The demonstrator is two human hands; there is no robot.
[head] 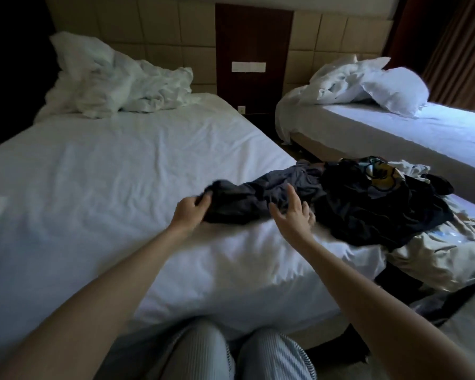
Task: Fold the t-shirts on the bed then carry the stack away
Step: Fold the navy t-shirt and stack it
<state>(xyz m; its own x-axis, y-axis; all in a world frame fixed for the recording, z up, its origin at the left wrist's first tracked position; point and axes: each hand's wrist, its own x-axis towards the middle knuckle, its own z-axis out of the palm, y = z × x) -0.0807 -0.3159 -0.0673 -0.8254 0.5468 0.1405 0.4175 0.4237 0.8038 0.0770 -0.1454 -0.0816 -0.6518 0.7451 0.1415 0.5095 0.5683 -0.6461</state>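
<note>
Shirt point(247, 197) stretches lengthwise from left hand point(189, 211), which grips its end, past right hand point(292, 216), open with spread fingers, toward pile point(373, 209) right of that hand.

Matt cloth all before me
The t-shirt point(258, 198) is limp, matt knit; the bed sheet point(121, 174) creased cloth; the wood panel point(254, 45) at twelve o'clock smooth.

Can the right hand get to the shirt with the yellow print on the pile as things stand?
Probably yes. The right hand is open and holds nothing, and the yellow-print shirt lies uncovered atop the dark pile just beyond it; nothing stands between.
</note>
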